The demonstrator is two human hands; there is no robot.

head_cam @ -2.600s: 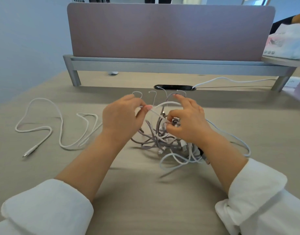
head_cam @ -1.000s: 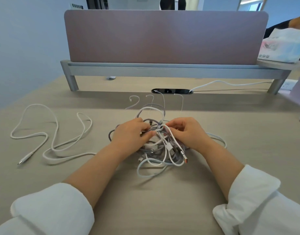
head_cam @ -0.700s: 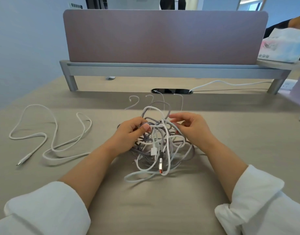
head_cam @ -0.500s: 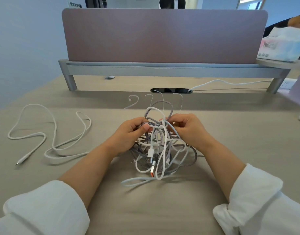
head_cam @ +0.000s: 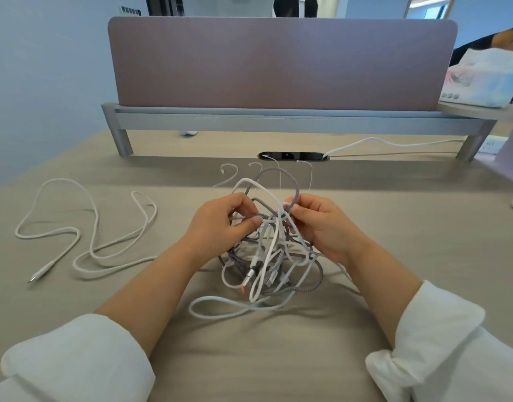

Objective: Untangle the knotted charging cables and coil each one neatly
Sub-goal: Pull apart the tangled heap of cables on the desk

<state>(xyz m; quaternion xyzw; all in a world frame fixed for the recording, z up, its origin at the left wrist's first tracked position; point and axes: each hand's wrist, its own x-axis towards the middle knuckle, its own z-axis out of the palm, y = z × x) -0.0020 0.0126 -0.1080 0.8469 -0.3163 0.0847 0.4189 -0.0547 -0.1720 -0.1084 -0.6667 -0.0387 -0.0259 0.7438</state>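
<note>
A tangle of white and grey braided charging cables [head_cam: 274,265] hangs between my hands, lifted partly off the desk [head_cam: 249,358], its lower loops trailing on the surface. A plug with an orange tip [head_cam: 247,281] dangles from it. My left hand [head_cam: 220,224] pinches a grey strand on the left side of the bundle. My right hand [head_cam: 322,224] pinches strands at the top right. One white cable [head_cam: 87,227] lies loose and uncoiled on the desk to the left, apart from the tangle.
A mauve divider panel [head_cam: 278,62] on a grey rail closes the back of the desk. A cable slot [head_cam: 293,155] sits in front of it with a white lead [head_cam: 379,142] running right. A tissue pack [head_cam: 487,79] rests on a shelf at the far right.
Both hands have raised the tangle off the desk and gripped strands near its top. The orange-tipped plug now hangs lower in the bundle. The loose white cable has not moved.
</note>
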